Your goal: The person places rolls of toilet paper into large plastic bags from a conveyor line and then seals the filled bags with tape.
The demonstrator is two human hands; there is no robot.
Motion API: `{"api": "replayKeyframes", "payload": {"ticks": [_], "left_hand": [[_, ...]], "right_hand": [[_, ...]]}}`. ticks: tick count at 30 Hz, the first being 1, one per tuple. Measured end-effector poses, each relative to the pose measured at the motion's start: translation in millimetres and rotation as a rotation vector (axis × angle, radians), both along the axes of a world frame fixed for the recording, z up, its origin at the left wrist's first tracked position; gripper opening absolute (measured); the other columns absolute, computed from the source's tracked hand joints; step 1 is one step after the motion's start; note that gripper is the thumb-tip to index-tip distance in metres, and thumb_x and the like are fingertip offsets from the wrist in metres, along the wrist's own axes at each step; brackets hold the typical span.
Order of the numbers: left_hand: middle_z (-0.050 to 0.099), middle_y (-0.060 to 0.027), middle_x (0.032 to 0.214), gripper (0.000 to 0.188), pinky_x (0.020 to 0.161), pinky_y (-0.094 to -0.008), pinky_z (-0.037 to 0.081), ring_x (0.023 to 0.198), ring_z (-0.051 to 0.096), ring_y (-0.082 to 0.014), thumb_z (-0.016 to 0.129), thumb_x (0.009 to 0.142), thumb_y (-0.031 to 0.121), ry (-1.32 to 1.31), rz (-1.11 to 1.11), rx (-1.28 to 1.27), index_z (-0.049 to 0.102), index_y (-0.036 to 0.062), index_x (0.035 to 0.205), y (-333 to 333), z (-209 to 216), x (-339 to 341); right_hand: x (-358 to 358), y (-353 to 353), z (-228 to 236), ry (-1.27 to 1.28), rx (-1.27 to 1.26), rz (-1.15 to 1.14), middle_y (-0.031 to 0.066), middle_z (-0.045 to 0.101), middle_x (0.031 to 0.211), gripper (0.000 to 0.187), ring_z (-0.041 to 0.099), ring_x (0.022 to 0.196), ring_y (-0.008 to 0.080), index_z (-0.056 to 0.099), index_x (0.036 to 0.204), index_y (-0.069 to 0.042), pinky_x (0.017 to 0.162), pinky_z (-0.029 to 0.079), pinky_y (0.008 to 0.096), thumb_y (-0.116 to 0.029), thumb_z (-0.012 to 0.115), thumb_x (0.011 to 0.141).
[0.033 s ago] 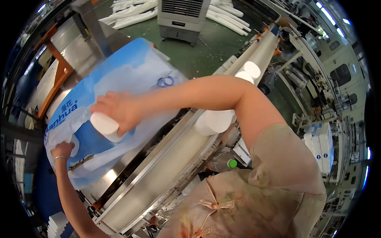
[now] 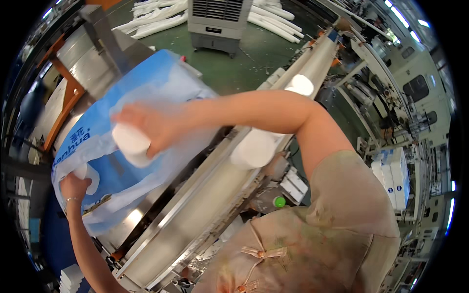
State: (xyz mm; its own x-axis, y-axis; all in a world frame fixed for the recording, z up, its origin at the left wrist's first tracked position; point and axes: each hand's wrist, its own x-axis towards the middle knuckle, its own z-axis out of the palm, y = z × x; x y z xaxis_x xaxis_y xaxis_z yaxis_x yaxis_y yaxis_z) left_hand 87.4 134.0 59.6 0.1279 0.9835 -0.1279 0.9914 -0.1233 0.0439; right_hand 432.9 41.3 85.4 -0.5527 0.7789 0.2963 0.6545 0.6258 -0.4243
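Note:
A large blue-and-white plastic bag (image 2: 152,73) lies on its side to the left of the belt, its mouth gaping toward me. At the lower edge of that mouth my left hand (image 2: 74,186) is closed on the film, beside a white rounded thing (image 2: 91,177) I cannot clearly make out. My right hand (image 2: 154,128), smeared by motion, reaches across and grips a white paper roll (image 2: 131,145) at the opening. Under my right forearm, another white roll (image 2: 253,149) rests on the pale conveyor belt (image 2: 207,195).
Farther up the belt is a bright white roll (image 2: 300,85). A grey air cooler (image 2: 215,29) stands on the green floor, with long white rolls (image 2: 273,22) behind it. A bottle with a green cap (image 2: 279,201) is near my body. Wrapped white packs (image 2: 392,178) stand at right.
The view has shifted slightly. The rolls on the belt sit a little nearer to me. My right hand stays at the bag's mouth with its roll, now more blurred.

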Motion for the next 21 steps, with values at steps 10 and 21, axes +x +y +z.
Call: {"api": "replayKeyframes", "payload": {"ticks": [10, 21], "left_hand": [[0.042, -0.0191, 0.126, 0.086, 0.101, -0.0409, 0.032, 0.120, 0.041, -0.0347, 0.074, 0.064, 0.019, -0.123, -0.039, 0.321, 0.031, -0.0008, 0.136, -229.2, 72.3, 92.3], [0.044, -0.0203, 0.115, 0.089, 0.097, -0.0397, 0.036, 0.109, 0.045, -0.0355, 0.081, 0.060, 0.025, -0.758, -0.445, 0.316, 0.033, -0.0029, 0.130, -260.3, 72.6, 390.6]], "right_hand": [[430.2, -128.9, 68.9, -0.392, 0.213, -0.700, 0.0169, 0.052, 0.116, 0.080, 0.049, 0.110, 0.0350, 0.047, 0.122, -0.003, 0.096, 0.041, 0.0399, -0.022, 0.077, 0.049], [353.5, -142.0, 18.6, -0.334, -0.278, -0.197, 0.0075, 0.048, 0.116, 0.083, 0.048, 0.110, 0.0300, 0.042, 0.126, -0.011, 0.091, 0.043, 0.0411, -0.024, 0.079, 0.053]]}}
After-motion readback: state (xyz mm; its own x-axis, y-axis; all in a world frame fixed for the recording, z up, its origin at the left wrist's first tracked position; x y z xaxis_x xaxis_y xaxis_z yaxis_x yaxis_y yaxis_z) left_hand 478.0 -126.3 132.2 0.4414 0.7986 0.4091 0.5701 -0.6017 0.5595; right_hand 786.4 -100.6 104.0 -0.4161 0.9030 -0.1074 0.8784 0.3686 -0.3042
